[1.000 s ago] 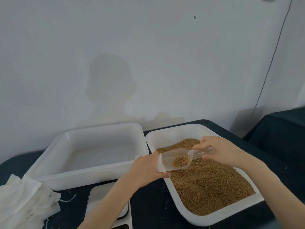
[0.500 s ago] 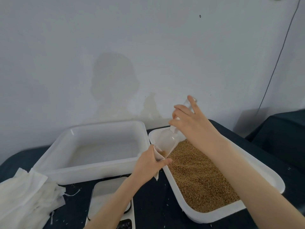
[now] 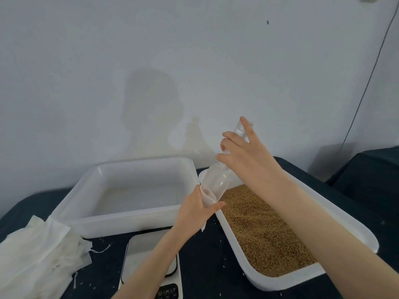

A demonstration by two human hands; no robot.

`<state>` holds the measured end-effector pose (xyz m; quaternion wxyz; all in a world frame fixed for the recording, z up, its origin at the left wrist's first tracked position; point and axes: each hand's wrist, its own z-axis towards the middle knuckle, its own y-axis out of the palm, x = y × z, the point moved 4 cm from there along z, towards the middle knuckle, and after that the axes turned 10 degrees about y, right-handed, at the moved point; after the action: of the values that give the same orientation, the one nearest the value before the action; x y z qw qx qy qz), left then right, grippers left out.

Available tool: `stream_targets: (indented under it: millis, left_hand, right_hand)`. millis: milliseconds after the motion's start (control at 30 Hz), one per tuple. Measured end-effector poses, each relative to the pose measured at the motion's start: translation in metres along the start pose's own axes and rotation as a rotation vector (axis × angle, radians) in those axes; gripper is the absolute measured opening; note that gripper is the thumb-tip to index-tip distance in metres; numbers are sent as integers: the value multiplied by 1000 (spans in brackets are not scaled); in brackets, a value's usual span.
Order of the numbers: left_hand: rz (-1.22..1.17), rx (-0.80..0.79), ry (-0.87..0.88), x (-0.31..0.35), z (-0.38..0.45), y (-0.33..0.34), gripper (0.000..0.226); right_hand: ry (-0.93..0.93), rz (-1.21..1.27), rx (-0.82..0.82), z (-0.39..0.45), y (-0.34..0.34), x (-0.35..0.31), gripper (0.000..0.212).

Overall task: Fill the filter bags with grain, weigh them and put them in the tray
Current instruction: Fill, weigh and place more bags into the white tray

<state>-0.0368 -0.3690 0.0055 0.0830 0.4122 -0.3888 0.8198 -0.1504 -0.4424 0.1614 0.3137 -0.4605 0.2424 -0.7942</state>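
A small white filter bag (image 3: 207, 198) is being held open over the corner of a white rectangular plastic tray (image 3: 267, 275) of golden-brown grain (image 3: 259, 229); an empty white plastic tray (image 3: 129, 223) is lying beside it.

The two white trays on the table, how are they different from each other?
The left tray holds no heaped grain, only a pale bare bottom; the right tray is filled with brown grain. The left tray sits square to the wall; the right tray runs at an angle toward the viewer. The right hand tips a clear scoop over the right tray's far end; nothing is over the left tray. Both are white plastic with rounded rims.
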Motion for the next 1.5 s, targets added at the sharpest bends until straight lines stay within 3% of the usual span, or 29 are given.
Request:
stream_targets:
  millis: [100,267,433,600,767,967,1100,1200,1333,1500]
  left_hand:
    - [57,-20,11,-1,1,-5,52]
    - [69,-87,29,-7,-1,-14,45]
    - [13,-48,-12,-20,-3,-28,29]
    - [-66,-18,-53,-29,-6,-42,15]
    - [-102,-16,-25,-34,-16,-55,19]
    - [-236,3,-82,-44,-32,-63,33]
    - [-325,54,-178,-67,-54,-68,31]
    - [-179,113,-173,-87,-73,-82,14]
    - [39,73,-136,-105,-97,-99,12]
    - [41,97,-154,-114,-114,-119,26]
  right_hand:
    - [31,40,24,-7,4,4,79]
    - [160,200,-39,-19,32,20,65]
    - [301,327,-165,-38,72,36,48]
    - [408,539,-341,-72,125,43,38]
    - [529,586,-632,-108,181,36,23]
    - [437,512,-860,-121,204,7,24]
    - [457,395,-787,-115,197,7,28]
    - [473,342,-655,-97,174,1,36]
    - [435,427,-539,-70,124,-27,24]
    - [429,607,-352,-46,57,-75,23]
